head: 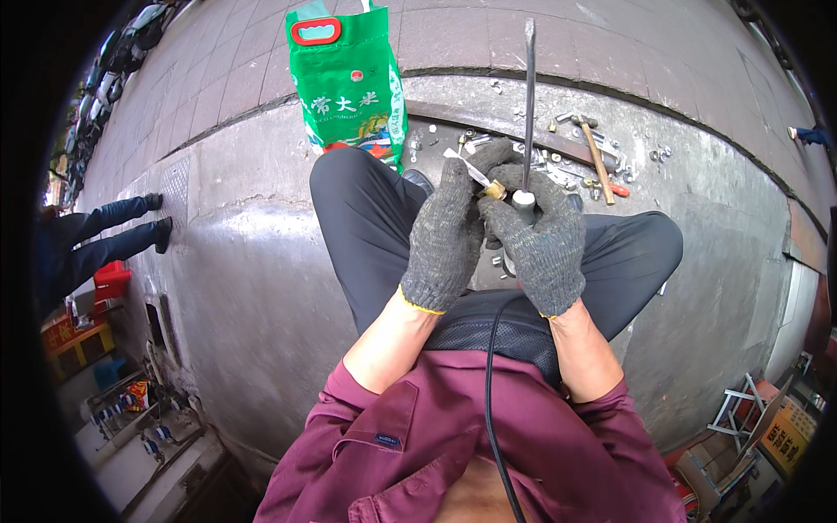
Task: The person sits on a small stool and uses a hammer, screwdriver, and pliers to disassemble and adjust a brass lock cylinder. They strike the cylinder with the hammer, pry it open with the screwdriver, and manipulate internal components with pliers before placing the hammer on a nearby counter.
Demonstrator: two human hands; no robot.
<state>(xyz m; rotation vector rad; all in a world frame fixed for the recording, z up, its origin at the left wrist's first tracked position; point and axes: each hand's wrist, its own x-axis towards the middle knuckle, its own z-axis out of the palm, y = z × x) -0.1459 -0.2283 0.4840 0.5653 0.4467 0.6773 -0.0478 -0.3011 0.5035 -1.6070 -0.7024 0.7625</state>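
Both hands wear grey knitted work gloves with yellow cuffs. My left hand (448,235) is closed on a small brass fitting (495,189) that has a white strip (465,167) sticking out of it. The fingertips of my right hand (543,238) meet the fitting too, and its palm holds the handle of a long flat-blade screwdriver (529,104), blade pointing away from me. A hammer with a wooden handle (597,160) lies on the ground ahead, among scattered metal fittings (562,176). What lies under my hands is mostly hidden.
A green rice bag (346,85) stands beyond my left knee. A flat metal bar (458,118) and a red-handled tool (618,190) lie ahead. A person (111,229) stands at the far left. A folding chair (739,405) is at the lower right; pipes with valves (131,425) are at the lower left.
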